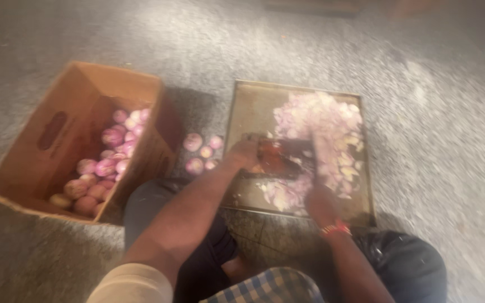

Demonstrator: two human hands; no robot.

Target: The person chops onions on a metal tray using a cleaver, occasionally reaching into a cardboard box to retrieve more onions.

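A square metal tray (251, 106) lies on the floor in front of me, with a heap of chopped pale purple onion (326, 126) on its right half. A dark reddish-brown tool (284, 158) sits in the middle of the tray; blur hides its exact shape. My left hand (245, 154) is closed around the tool's left end. My right hand (321, 203), with a red band at the wrist, rests low on the tray's near side among onion pieces. Its fingers are too blurred to read.
An open cardboard box (57, 134) stands at the left with several peeled purple onions (110, 160) inside. Several more onions (202, 152) lie on the floor between box and tray. Grey speckled floor surrounds everything. My knees (405, 258) frame the tray's near edge.
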